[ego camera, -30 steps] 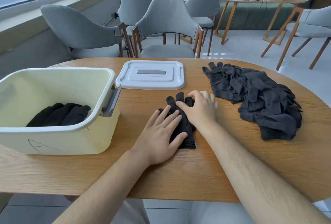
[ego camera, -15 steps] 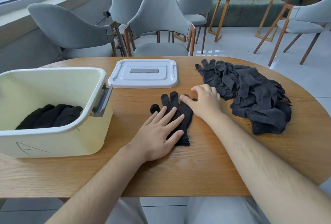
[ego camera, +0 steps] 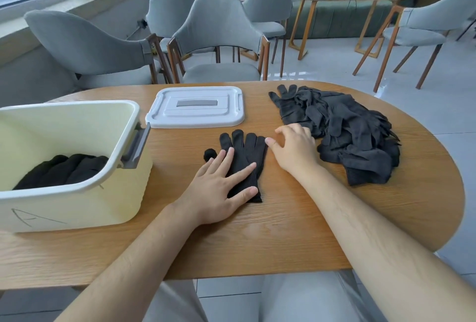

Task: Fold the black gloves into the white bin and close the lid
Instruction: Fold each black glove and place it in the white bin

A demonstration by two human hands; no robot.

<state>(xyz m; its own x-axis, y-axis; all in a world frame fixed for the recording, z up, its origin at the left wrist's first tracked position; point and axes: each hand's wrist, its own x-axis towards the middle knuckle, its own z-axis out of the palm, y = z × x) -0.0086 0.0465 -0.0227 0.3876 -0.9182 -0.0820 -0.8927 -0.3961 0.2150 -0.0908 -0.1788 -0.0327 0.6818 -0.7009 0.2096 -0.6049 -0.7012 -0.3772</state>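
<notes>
Head view: a black glove [ego camera: 244, 151] lies flat on the wooden table [ego camera: 283, 231]. The left hand [ego camera: 219, 187] presses it with fingers spread. The right hand [ego camera: 296, 151], fingers loosely bent, rests just right of it. Folded gloves [ego camera: 64, 169] sit in the white bin [ego camera: 77, 108] at left. The lid [ego camera: 195, 108] lies far of the glove, and the glove pile [ego camera: 355, 136] is at right.

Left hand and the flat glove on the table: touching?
Touching. Head view shows the left hand lying flat on the glove, fingers spread over its cuff end.
</notes>
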